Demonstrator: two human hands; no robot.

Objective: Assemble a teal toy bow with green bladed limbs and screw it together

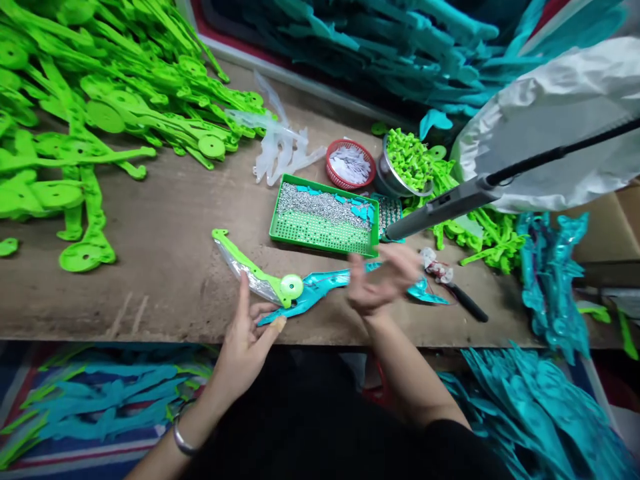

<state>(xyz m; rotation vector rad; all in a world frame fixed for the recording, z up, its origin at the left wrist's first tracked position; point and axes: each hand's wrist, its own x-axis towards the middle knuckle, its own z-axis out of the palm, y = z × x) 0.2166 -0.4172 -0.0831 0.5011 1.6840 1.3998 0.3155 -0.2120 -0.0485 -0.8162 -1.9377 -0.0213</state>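
Observation:
My left hand [250,333] grips the near left tip of a long teal plastic part [320,285] between thumb and fingers, its index finger stretched along a lime-green arm [250,265]. That arm, with a round disc [291,287] at its end and a clear, shiny strip along its edge, overlaps the teal part. Over the right half of the teal part hovers my right hand [383,279], blurred, thumb and fingers apart, with nothing visible in it. A grey powered screwdriver [440,205] hangs on a black cord just above my right hand.
A green tray [325,230] holds small metal pieces and teal bits. Behind it stand a red basket [350,164] and a metal bowl [405,163] of green pieces. Green parts [125,100] pile up at left. A black-handled tool [467,301] lies right, near teal parts [553,287].

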